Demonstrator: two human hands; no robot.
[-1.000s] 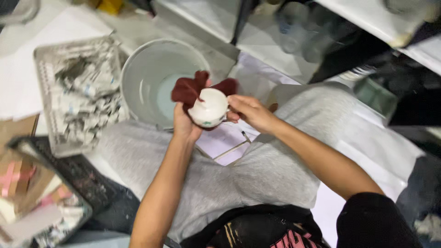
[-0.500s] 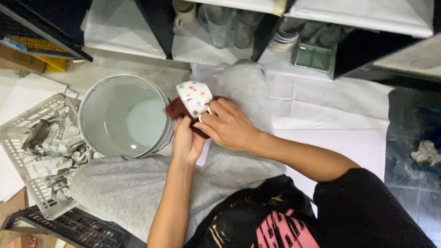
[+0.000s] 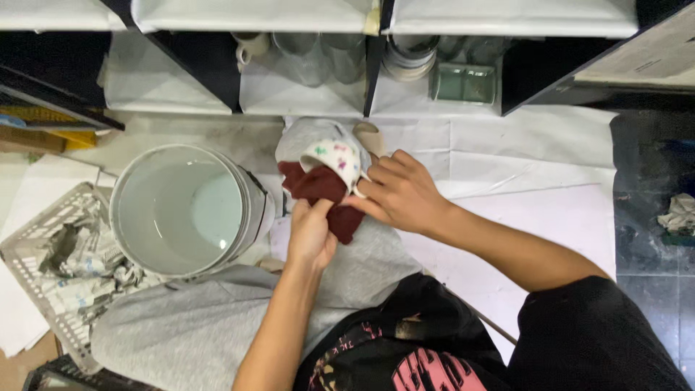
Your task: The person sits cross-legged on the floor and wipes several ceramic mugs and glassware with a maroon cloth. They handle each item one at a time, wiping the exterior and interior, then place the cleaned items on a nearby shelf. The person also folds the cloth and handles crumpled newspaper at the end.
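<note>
- Cup, white with coloured spots, is lying tilted over the lap, mouth pointing up-left toward the shelves.
- Right hand fingers are gripping its handle side.
- Left hand fingers are clutching the dark red cloth against it, beside the bucket.

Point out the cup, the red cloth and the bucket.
cup point(image 3: 334, 158): head view, on its spotted white side.
red cloth point(image 3: 318, 187): head view, on the fold under the cup.
bucket point(image 3: 181, 210): head view, on its pale inside wall.
</note>
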